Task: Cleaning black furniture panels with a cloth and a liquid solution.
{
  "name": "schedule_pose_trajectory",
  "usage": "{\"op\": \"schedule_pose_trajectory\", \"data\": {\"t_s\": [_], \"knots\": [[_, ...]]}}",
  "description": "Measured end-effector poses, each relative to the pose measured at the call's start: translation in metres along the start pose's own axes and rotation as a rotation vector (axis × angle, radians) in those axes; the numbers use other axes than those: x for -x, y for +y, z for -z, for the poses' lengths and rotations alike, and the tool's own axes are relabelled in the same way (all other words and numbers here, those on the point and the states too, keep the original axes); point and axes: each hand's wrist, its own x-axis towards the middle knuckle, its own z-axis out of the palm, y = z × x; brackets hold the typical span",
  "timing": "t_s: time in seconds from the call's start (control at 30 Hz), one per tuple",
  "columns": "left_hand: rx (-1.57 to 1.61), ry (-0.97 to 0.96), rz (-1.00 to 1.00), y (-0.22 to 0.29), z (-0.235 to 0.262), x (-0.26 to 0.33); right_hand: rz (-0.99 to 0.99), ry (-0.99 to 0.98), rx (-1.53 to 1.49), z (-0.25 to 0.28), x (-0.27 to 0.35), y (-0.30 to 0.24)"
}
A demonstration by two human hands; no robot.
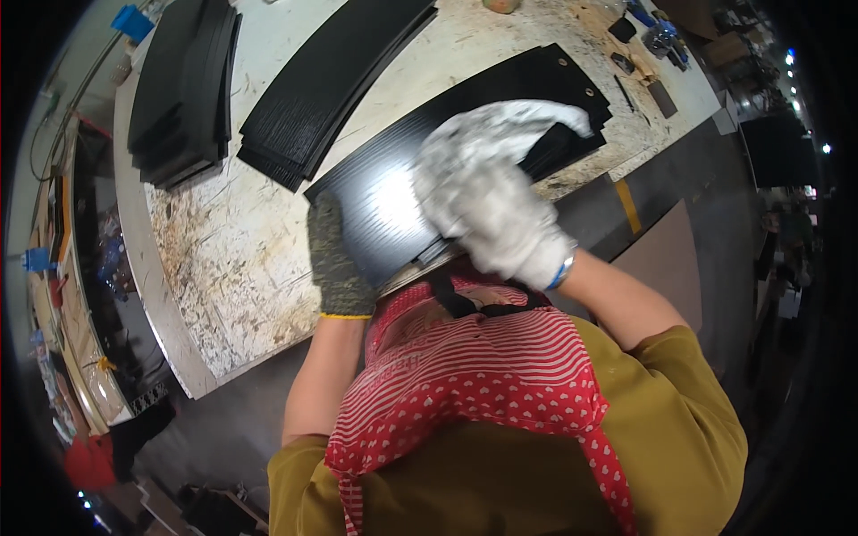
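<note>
A long black panel (pixel 379 201) with a fine wood-grain surface lies on a stack of similar ones at the table's near edge. Small metal-ringed holes show at its far right end. My left hand (pixel 338 259), in a dark mottled knit glove, rests against the panel's left end, its fingers stretched along that edge. In a white, smudged glove, my right hand (pixel 511 223) is closed on a stained white rag (pixel 474 134) and presses it on the panel's middle. The rag's loose end spreads toward the right end. Motion blurs my right fingers.
Two more stacks of black panels, one in the middle (pixel 331 85) and one at the left (pixel 183 89), lie on the worn white table (pixel 241 268). Small tools and scraps, including a dark flat piece (pixel 662 98), lie at the right. A blue container (pixel 132 23) is at the far left.
</note>
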Motion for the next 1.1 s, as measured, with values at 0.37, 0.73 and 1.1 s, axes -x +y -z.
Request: {"op": "schedule_pose_trajectory", "data": {"t_s": [0.37,0.73,1.1], "knots": [[-0.052,-0.068,0.035,-0.006,-0.002,-0.005,-0.121,-0.144,0.036,-0.003,-0.007,0.008],[-1.845,-0.509,-0.928,0.042,-0.067,-0.067,-0.462,0.064,-0.001,0.027,0.019,0.15],[-1.93,-0.632,-0.498,0.03,-0.088,-0.081,-0.132,-0.142,0.152,0.011,-0.001,0.047]]}}
